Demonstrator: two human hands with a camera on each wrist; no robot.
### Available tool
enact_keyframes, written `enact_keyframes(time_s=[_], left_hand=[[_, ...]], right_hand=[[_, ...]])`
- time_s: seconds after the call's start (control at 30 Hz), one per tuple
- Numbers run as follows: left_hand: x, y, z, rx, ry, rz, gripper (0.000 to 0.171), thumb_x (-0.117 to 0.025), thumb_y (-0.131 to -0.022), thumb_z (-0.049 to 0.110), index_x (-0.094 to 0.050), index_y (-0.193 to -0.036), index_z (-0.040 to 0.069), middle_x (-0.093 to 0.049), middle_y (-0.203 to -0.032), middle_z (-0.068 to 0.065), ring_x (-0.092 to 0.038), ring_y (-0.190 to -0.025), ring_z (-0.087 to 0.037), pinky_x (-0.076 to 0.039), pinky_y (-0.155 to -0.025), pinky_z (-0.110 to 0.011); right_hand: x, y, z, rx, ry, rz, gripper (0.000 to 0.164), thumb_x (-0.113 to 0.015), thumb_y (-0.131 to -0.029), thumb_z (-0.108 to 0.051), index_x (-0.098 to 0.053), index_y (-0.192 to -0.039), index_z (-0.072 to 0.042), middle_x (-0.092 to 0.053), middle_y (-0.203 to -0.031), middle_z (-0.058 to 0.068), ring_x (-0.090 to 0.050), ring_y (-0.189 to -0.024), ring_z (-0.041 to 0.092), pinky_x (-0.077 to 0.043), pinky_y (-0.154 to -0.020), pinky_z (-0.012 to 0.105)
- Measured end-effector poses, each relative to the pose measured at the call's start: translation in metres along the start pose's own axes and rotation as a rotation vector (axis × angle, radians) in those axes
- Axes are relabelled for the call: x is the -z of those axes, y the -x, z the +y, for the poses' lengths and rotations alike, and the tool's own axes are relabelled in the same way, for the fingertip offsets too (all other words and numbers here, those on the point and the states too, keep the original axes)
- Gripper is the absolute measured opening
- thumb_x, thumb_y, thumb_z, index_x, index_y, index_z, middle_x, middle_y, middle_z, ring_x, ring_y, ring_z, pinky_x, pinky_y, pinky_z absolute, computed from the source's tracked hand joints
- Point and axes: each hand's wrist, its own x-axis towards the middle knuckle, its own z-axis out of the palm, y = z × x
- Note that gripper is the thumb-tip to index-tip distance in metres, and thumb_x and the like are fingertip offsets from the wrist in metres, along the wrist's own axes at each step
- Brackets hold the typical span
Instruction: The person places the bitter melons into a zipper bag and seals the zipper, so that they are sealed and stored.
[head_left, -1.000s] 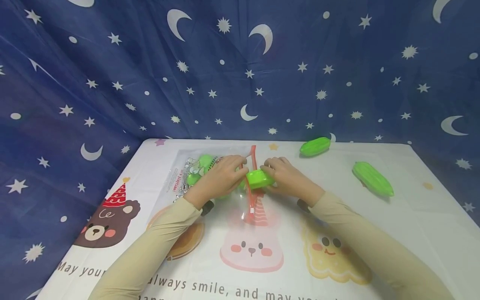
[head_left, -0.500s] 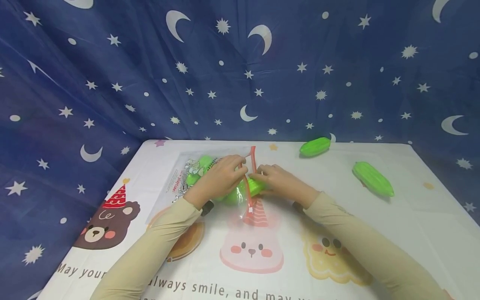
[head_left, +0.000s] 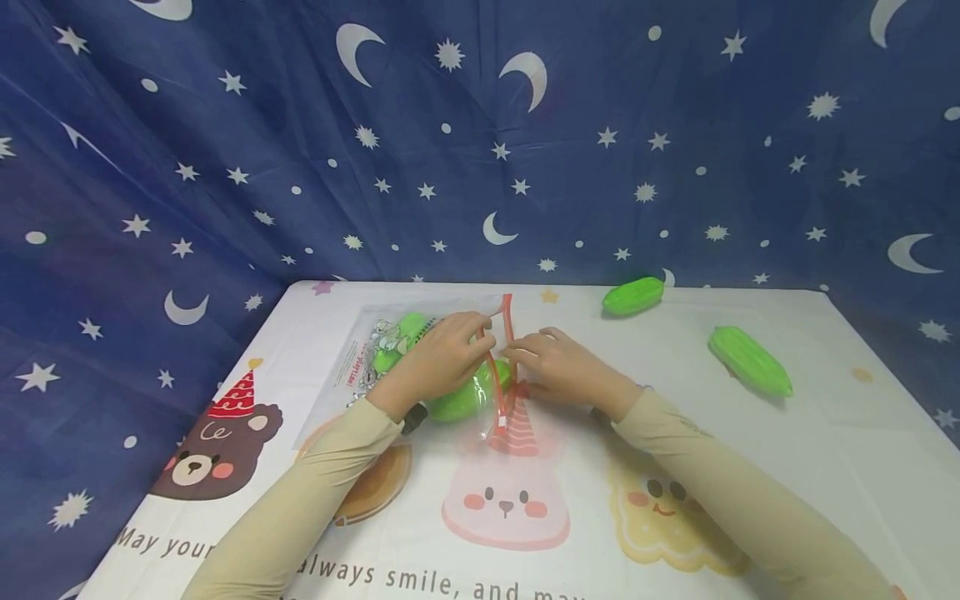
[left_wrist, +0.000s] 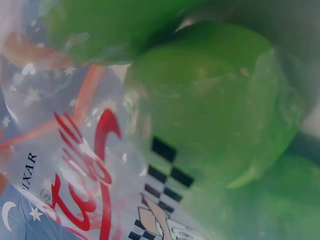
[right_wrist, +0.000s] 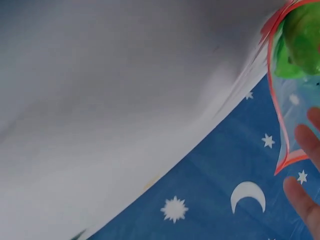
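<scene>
Gourd [head_left: 461, 402] slid deeper into clear bag [head_left: 348, 354], end at red rim [head_left: 497, 387]. Head: left hand [head_left: 437, 358] pinches rim; right hand [head_left: 564, 368] at bag's 3 o'clock. Left wrist: green pieces [left_wrist: 210, 105] behind film. Right wrist: fingers [right_wrist: 306, 142] apart. Advise: hold rim wide, nudge gourd inward.

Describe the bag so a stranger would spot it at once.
On the white table, find the left hand. It holds a clear printed bag with green things inside. Unlike the two loose green pieces, it has a red-orange edge.
</scene>
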Motion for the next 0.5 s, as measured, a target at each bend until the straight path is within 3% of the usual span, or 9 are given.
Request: enact_keyframes(time_s=[0.23, 0.5], left_hand=[[0.001, 0.000, 0.000, -0.006, 0.004, 0.010, 0.007, -0.060, -0.085, 0.008, -0.057, -0.091, 0.007, -0.059, -0.105, -0.011, -0.058, -0.098, -0.026, -0.049, -0.092, -0.036], [-0.001, 0.000, 0.001, -0.006, 0.014, 0.006, 0.005, -0.060, -0.086, 0.007, -0.057, -0.089, 0.007, -0.060, -0.105, -0.012, -0.058, -0.100, -0.026, -0.048, -0.095, -0.036]], right_hand=[[0.011, 0.016, 0.010, -0.113, 0.090, -0.091, 0.061, -0.075, -0.075, -0.033, -0.054, -0.128, -0.011, -0.060, -0.123, 0.009, -0.056, -0.115, 0.028, -0.039, -0.102, 0.052], [0.032, 0.040, 0.023, -0.236, 0.155, -0.057, 0.068, -0.075, -0.074, -0.033, -0.049, -0.132, -0.010, -0.058, -0.124, 0.012, -0.052, -0.117, 0.031, -0.036, -0.103, 0.058]])
